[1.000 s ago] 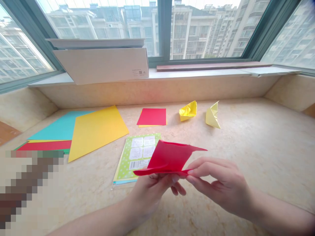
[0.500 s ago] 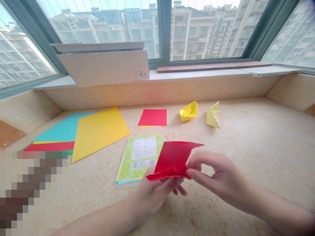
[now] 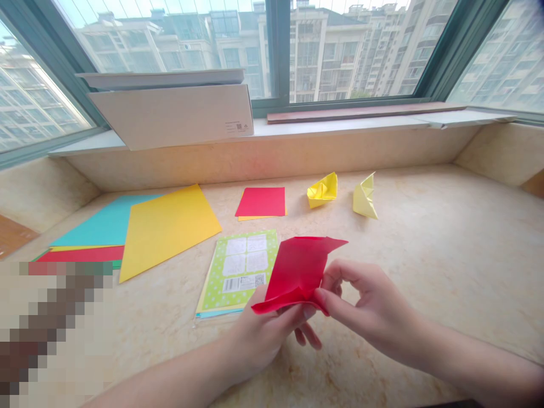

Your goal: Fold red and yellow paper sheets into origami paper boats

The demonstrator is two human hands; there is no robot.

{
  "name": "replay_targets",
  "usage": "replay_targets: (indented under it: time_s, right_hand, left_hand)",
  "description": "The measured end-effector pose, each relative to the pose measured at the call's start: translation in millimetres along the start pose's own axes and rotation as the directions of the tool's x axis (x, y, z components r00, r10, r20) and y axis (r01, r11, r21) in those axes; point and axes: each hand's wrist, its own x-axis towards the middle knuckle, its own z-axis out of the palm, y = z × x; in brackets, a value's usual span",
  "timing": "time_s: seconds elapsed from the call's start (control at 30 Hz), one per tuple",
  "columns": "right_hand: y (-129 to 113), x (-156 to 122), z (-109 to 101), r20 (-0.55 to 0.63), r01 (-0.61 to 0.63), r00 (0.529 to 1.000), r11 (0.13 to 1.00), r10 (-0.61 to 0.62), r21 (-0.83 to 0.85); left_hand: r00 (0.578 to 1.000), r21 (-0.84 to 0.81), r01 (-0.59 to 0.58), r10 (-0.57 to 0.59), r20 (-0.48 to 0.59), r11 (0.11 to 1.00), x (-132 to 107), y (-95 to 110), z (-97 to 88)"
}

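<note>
Between my hands is a folded piece of red paper [image 3: 296, 266], held above the stone counter. Its near edge is turned up and a pointed flap sticks out at the far right. My left hand [image 3: 272, 326] grips it from below, thumb along the near edge, some fingers hidden under the sheet. My right hand [image 3: 357, 294] pinches the near right corner between thumb and fingers. Behind the paper stand a folded yellow paper boat [image 3: 323, 190] and a pale yellow folded paper piece [image 3: 364, 196].
A green dotted paper pack [image 3: 238, 266] lies left of my hands. Beyond it sits a small red sheet stack [image 3: 261, 202]. Large sheets, a yellow one [image 3: 170, 232] and a blue one [image 3: 102, 224], lie at left. A white box [image 3: 174, 116] stands on the window sill.
The far part of the red paper has tilted up slightly. My right thumb has shifted a little left along its near edge. The whole view has moved slightly.
</note>
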Motion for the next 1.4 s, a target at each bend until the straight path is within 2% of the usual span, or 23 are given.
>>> replay_targets:
  time_s: [0.17,0.3,0.43,0.47,0.53,0.6,0.67,0.7,0.8,0.87,0.97,1.03,1.13,1.23,1.4]
  right_hand:
    - [6.2,-0.3,6.2,-0.014,-0.074,0.997,0.99,0.077,0.122]
    - [8.7,0.3,5.4,-0.015,-0.093,0.995,0.98,0.097,0.174]
    - [7.9,1.5,-3.9,-0.019,-0.051,0.998,0.983,0.055,0.175]
    - [7.7,2.1,-7.1,-0.012,-0.048,0.999,0.985,0.051,0.164]
    - [7.3,3.4,-12.9,0.003,-0.047,0.999,0.993,0.047,0.112]
    - [7.3,4.5,-16.0,0.007,-0.032,0.999,0.999,0.032,0.031]
    - [8.0,5.2,-15.8,0.008,-0.017,1.0,0.999,0.018,-0.051]
    - [8.6,5.3,-14.6,0.008,-0.014,1.0,0.996,0.014,-0.088]
    - [10.7,5.3,-10.0,0.023,-0.024,0.999,0.985,0.028,-0.17]
    - [12.0,5.2,-8.1,0.017,-0.027,0.999,0.978,0.031,-0.207]
    - [13.5,5.1,-7.2,-0.022,-0.038,0.999,0.962,0.034,-0.27]
    - [14.7,4.7,-6.7,-0.034,-0.029,0.999,0.95,0.019,-0.312]
    - [16.6,3.2,-4.5,-0.023,0.028,0.999,0.939,-0.039,-0.343]
    - [17.2,1.0,-2.1,0.003,0.084,0.996,0.929,-0.089,-0.361]
    - [15.0,-0.6,-1.6,0.024,0.081,0.997,0.946,-0.078,-0.313]
  left_hand:
    - [1.0,-0.05,0.013,-0.013,-0.006,0.999,1.5,-9.0,-1.4]
    - [0.999,0.011,-0.004,0.005,-0.036,1.0,1.1,-14.5,-3.7]
    - [0.991,0.078,-0.135,0.134,0.015,0.988,0.4,-11.4,-8.8]
    - [0.988,0.074,-0.157,0.157,0.0,0.985,0.5,-9.5,-10.3]
    - [0.979,-0.012,-0.186,0.185,-0.087,0.982,1.3,-6.2,-13.3]
    - [0.966,-0.184,-0.216,0.182,-0.187,0.959,1.9,-4.9,-16.0]
    - [0.959,-0.318,-0.24,0.173,-0.225,0.917,1.4,-5.9,-18.2]
    - [0.962,-0.335,-0.237,0.174,-0.208,0.912,0.5,-7.0,-19.0]
    - [0.98,-0.246,-0.199,0.194,-0.044,0.949,-3.5,-10.1,-20.1]
    - [0.976,-0.193,-0.198,0.212,0.056,0.961,-6.1,-10.6,-20.0]
    - [0.971,-0.174,-0.202,0.22,0.096,0.964,-8.0,-9.2,-18.3]
    - [0.984,-0.129,-0.154,0.164,0.071,0.98,-7.8,-7.7,-15.6]
    - [0.998,-0.023,-0.041,0.039,-0.056,0.999,-5.6,-5.7,-10.9]
    - [0.985,0.053,0.012,-0.003,-0.174,0.999,-2.5,-4.7,-8.7]
    - [0.968,0.235,0.121,-0.062,-0.244,0.965,-0.9,-4.6,-10.9]
